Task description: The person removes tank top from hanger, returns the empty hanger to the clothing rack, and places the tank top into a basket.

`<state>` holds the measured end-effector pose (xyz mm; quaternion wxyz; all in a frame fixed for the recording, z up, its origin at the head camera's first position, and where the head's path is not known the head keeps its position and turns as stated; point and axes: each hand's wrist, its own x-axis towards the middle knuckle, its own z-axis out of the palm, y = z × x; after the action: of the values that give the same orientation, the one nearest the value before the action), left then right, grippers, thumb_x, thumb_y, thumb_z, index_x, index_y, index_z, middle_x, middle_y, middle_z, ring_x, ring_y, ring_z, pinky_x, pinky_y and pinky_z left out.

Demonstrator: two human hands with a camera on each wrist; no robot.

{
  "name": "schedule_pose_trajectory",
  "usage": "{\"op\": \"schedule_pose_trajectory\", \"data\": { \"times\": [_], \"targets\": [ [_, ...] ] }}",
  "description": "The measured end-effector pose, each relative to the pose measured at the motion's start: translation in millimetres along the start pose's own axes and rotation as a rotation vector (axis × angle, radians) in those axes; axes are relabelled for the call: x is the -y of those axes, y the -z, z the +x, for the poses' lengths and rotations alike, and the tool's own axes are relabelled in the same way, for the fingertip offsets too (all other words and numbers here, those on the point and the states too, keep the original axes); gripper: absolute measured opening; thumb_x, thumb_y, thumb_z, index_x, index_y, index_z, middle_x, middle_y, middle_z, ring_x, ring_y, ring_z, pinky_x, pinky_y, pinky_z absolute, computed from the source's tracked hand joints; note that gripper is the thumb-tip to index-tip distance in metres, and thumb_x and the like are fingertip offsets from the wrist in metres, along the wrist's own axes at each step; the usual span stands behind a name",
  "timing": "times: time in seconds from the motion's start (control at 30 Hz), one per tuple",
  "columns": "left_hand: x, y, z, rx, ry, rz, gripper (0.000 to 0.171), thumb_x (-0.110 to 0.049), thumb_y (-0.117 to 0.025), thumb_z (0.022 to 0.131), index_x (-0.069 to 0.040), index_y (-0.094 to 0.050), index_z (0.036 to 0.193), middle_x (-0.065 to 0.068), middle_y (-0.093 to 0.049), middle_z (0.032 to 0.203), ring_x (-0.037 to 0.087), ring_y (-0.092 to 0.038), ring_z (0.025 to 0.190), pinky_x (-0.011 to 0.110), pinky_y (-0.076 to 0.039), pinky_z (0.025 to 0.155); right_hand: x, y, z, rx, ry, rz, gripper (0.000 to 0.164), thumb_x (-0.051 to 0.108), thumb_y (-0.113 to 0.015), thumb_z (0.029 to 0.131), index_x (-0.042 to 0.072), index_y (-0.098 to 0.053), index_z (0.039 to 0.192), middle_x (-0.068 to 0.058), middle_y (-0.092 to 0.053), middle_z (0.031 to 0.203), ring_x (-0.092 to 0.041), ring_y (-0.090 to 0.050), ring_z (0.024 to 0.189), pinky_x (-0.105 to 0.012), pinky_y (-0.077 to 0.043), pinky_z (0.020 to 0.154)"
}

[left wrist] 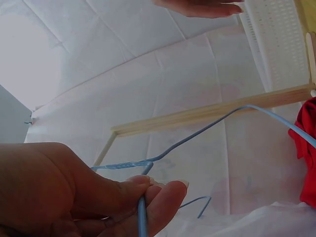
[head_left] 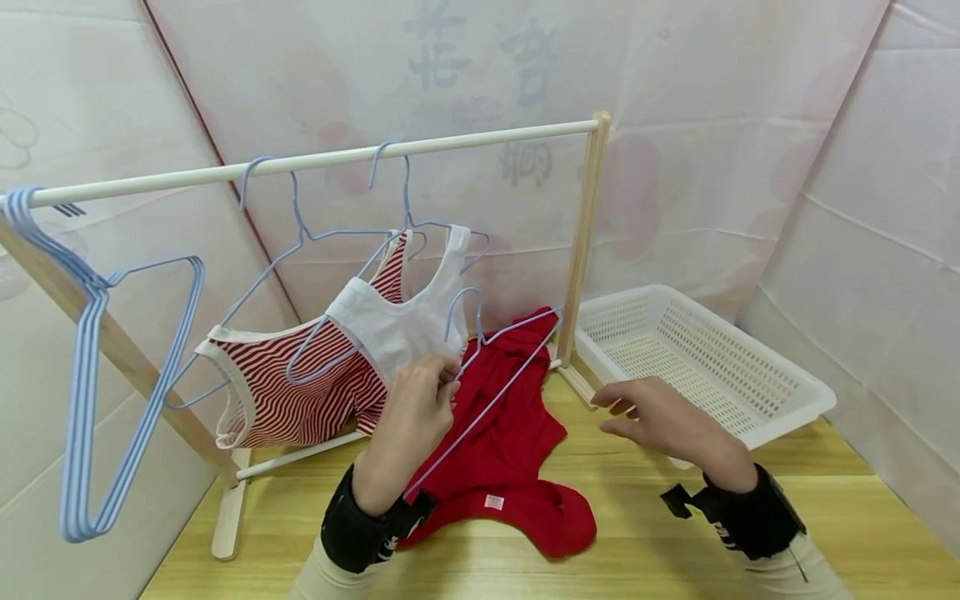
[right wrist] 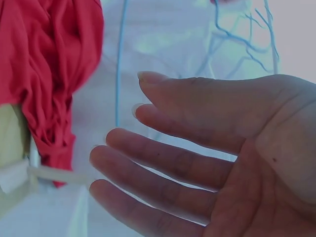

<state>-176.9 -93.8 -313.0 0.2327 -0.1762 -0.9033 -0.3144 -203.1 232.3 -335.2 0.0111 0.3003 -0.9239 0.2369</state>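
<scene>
A blue wire clothes hanger [left wrist: 142, 219] is pinched between the thumb and fingers of my left hand [head_left: 408, 425], near one shoulder of the wire. Beneath it a red garment [head_left: 517, 442] lies crumpled on the table, its neckline and white label towards me. The hanger's long bar slants across above the red cloth. My right hand [head_left: 667, 421] hovers beside the white basket, fingers loosely bent and holding nothing; the right wrist view shows its fingers [right wrist: 163, 160] spread, with the red cloth beyond them.
A rack with a white rail [head_left: 487, 142] carries a striped garment [head_left: 292, 379] and a white tank top [head_left: 420, 321] on blue hangers. Several bare hangers [head_left: 82, 417] hang bunched at its left end. A white plastic basket [head_left: 795, 396] stands at the right.
</scene>
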Motion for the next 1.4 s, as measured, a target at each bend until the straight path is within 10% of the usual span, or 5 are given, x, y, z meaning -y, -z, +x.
{"op": "schedule_pose_trajectory", "data": {
  "times": [0.67, 1.4],
  "targets": [
    [-0.9, -3.0, 5.3, -0.014, 0.009, 0.003, 0.009, 0.007, -0.07, 0.091, 0.001, -0.073, 0.098, 0.011, -0.073, 0.089, 0.024, -0.069, 0.082, 0.039, -0.058, 0.075, -61.2, 69.1, -44.8, -0.087, -0.252, -0.16, 0.046, 0.027, -0.077, 0.093, -0.001, -0.068, 0.128, -0.024, -0.072, 0.123, -0.034, -0.075, 0.098, -0.033, -0.059, 0.074],
    [-5.8, -6.2, 13.3, -0.022, 0.031, 0.001, 0.011, 0.004, -0.069, 0.093, 0.002, -0.074, 0.103, 0.013, -0.075, 0.091, 0.025, -0.072, 0.084, 0.039, -0.059, 0.074, -155.5, 123.3, -119.9, -0.06, -0.58, -0.148, 0.075, 0.04, -0.068, 0.099, -0.02, -0.045, 0.137, -0.049, -0.051, 0.131, -0.062, -0.061, 0.103, -0.057, -0.056, 0.072]
  ]
}}
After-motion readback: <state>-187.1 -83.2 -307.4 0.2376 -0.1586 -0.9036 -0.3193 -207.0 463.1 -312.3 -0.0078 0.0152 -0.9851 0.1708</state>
